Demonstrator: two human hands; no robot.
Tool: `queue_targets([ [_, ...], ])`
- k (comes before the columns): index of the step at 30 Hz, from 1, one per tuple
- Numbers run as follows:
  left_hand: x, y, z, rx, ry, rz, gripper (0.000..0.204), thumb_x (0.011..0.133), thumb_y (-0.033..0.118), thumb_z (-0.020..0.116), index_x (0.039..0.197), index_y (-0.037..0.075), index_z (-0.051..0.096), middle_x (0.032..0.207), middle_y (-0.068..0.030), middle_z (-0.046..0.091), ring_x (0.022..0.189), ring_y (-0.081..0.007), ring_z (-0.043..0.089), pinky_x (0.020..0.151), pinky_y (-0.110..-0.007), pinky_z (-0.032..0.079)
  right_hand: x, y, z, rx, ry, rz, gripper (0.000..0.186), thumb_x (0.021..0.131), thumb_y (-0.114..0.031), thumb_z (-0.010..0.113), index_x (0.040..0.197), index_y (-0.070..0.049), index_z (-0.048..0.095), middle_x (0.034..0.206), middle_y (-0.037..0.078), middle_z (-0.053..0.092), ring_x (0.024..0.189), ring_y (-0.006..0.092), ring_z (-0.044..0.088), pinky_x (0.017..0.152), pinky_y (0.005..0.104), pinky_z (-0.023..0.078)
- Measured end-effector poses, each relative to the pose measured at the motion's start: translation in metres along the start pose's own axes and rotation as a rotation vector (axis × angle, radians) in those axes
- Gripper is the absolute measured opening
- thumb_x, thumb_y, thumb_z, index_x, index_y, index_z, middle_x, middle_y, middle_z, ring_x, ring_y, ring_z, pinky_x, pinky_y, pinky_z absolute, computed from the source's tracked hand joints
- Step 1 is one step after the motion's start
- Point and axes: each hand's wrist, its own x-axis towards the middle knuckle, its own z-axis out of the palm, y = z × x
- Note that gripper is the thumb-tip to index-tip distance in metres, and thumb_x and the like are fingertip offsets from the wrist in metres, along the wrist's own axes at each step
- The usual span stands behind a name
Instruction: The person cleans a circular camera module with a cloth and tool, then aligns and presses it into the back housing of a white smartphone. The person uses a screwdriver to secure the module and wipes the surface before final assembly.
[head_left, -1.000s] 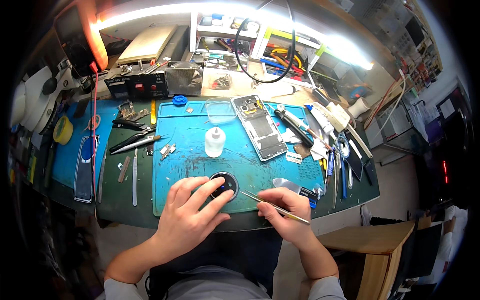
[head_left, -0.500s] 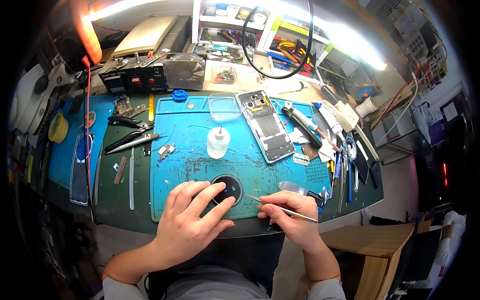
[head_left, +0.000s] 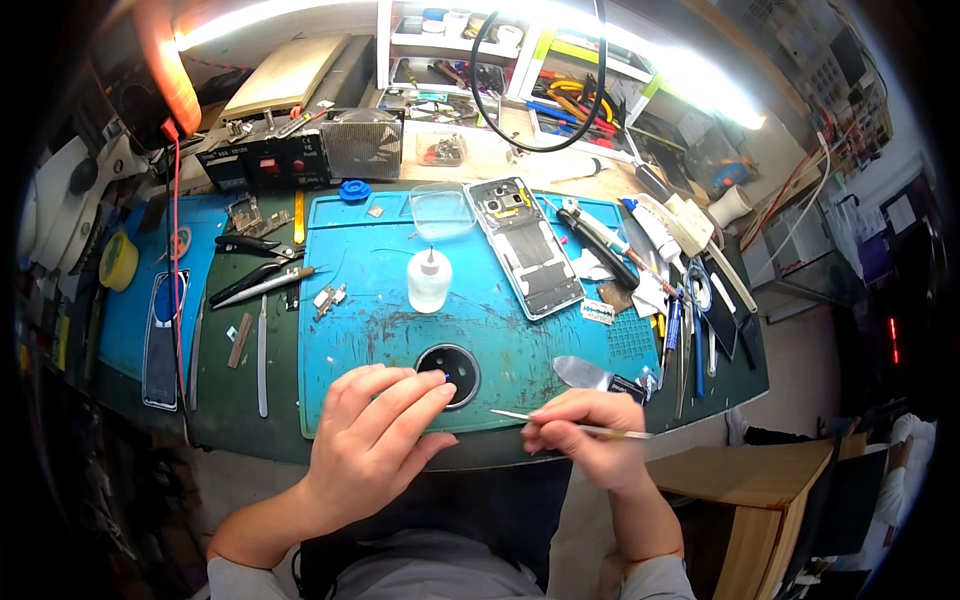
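A round black disc (head_left: 462,365) with a pale rim and small openings lies near the front of the blue mat (head_left: 385,340). The fingers of my left hand (head_left: 375,430) stretch over its lower left edge, close together, with the thumb apart. A small blue spot shows by the fingertips; I cannot tell if it is a part or a reflection. My right hand (head_left: 595,430) is closed around a slim pointed metal tool (head_left: 515,415), its tip pointing left, apart from the disc. Behind the disc stands a white bottle (head_left: 428,285) with a thin nozzle.
An opened phone body (head_left: 530,250) lies at the back right, beside a clear plastic box (head_left: 441,212). Several hand tools (head_left: 675,330) crowd the right side. Black pliers (head_left: 255,265) and a phone frame (head_left: 165,345) are to the left. A clear-bladed tool (head_left: 585,374) lies near my right hand.
My left fingers have drawn together and back toward the disc's lower left edge, uncovering more of it. The metal tool's tip has dropped lower, away from the disc's rim.
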Motion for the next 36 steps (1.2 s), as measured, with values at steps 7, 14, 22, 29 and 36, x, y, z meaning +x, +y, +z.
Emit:
queue_targets([
  [7,-0.018,0.006,-0.001,0.027,0.111,0.301,0.021,0.084,0.021,0.084,0.101,0.010,0.078,0.091,0.0037,0.071,0.079,-0.0124,0.065,0.078,-0.030,0.049,-0.022,-0.020,0.035,-0.090,-0.153,0.023,0.014,0.099,-0.004,0.074,0.111,0.004,0.077,0.094,0.010,0.080,0.081,0.0155,0.077,0.071,0.0273,0.061],
  [14,-0.065,0.006,-0.005,-0.198,0.093,0.303,0.007,0.084,0.011,0.075,0.081,0.009,0.068,0.075,-0.0007,0.064,0.063,-0.0186,0.059,0.061,-0.035,0.046,-0.063,-0.021,0.016,0.200,0.154,0.370,0.017,0.104,-0.014,0.071,0.110,0.001,0.074,0.088,0.008,0.077,0.071,0.0125,0.071,0.066,0.0249,0.056],
  [22,-0.260,-0.050,-0.018,0.386,-0.506,-0.452,0.066,0.087,0.007,0.077,0.150,0.012,0.058,0.138,-0.0208,0.060,0.125,-0.0411,0.056,0.095,-0.051,0.053,-0.066,-0.031,-0.096,-1.400,0.575,-0.251,0.033,0.088,0.001,0.076,0.121,-0.004,0.073,0.109,0.011,0.074,0.095,0.0290,0.070,0.076,0.0355,0.057],
  [29,-0.280,-0.047,-0.029,0.324,-0.882,-0.726,0.019,0.090,0.021,0.081,0.101,0.006,0.077,0.101,-0.0101,0.074,0.093,-0.0348,0.072,0.080,-0.048,0.058,-0.022,-0.031,-0.119,-1.687,0.565,-0.203,0.034,0.087,-0.003,0.074,0.120,-0.010,0.075,0.110,0.006,0.072,0.101,0.0278,0.068,0.085,0.0406,0.057],
  [36,-0.191,-0.008,-0.032,0.055,-0.287,-0.292,0.012,0.086,0.013,0.081,0.095,0.007,0.076,0.097,-0.0073,0.074,0.085,-0.0299,0.073,0.073,-0.041,0.059,0.039,-0.015,-0.137,-1.648,0.430,-0.138,0.013,0.092,-0.024,0.076,0.095,-0.011,0.074,0.093,0.007,0.072,0.092,0.0295,0.071,0.077,0.0430,0.058],
])
